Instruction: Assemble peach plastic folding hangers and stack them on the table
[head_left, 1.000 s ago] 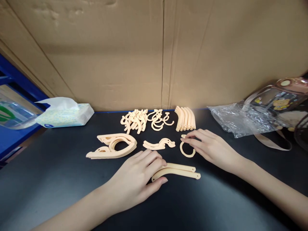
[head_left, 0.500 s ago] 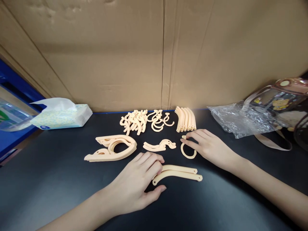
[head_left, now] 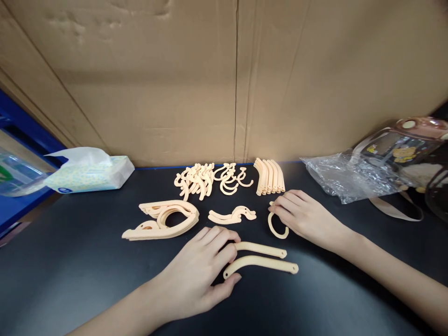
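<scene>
Two curved cream plastic hanger arms lie side by side in front of me. My left hand is curled over their left ends, its thumb and index finger around the end of the nearer hanger arm; its other fingertips reach the farther hanger arm. To the right, my right hand pinches the top of a C-shaped hanger hook, whose open curve hangs below the fingers. A pair of short wavy hanger pieces lies between and beyond my hands.
Stacked folded hangers lie at left. Along the back are a pile of wavy pieces, loose hooks and a row of hanger arms. A tissue pack stands left; a plastic bag and a clear bag are right.
My right hand has moved slightly right and nearer with the hook. The two hanger arms lie farther apart, and my left thumb has come closer to the nearer one.
</scene>
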Tool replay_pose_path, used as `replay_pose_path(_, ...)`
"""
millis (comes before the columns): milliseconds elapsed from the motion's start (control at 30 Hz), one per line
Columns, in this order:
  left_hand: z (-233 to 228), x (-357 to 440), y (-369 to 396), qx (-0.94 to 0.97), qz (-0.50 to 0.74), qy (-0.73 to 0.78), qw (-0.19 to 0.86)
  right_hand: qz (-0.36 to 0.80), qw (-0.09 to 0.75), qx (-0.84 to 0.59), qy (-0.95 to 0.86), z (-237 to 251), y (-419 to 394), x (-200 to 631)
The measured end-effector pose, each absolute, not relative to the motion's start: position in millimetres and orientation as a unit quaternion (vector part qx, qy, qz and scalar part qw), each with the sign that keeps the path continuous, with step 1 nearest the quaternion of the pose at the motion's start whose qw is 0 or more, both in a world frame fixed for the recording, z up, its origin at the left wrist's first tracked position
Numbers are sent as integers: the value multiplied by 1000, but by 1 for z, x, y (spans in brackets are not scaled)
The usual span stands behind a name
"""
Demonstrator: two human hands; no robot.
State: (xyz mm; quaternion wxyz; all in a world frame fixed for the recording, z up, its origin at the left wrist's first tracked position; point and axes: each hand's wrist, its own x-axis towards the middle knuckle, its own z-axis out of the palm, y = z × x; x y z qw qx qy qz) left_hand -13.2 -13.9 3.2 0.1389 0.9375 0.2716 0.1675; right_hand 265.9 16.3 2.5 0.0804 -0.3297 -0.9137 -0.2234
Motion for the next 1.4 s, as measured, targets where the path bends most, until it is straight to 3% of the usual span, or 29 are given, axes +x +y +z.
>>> replay_pose_path(167, 4, -12, -19, 905, 245, 289, 192, -21, 240, -393, -887, 3, 12, 265)
replay_pose_path(300, 8, -12, -20, 822, 319, 329, 337, 136, 303, -447, -830, 3, 7, 260)
replay_pose_path(467, 8, -14, -15, 738, 335, 363, 459, 251, 321, -466, -786, 4, 5, 255)
replay_pose_path(833, 23, -6, -15, 672, 258, 381, 580, 343, 303, -456, -764, 6, 4, 254)
replay_pose_path(1000, 32, -3, -22, 717, 237, 433, 492, 416, 315, -442, -730, 12, 9, 249)
replay_pose_path(1267, 8, -5, -15, 902, 129, 402, 92, 501, 346, -416, -676, 2, 23, 235)
replay_pose_path(1400, 2, -4, -11, 915, 106, 388, 39, 516, 362, -412, -657, 2, 25, 229)
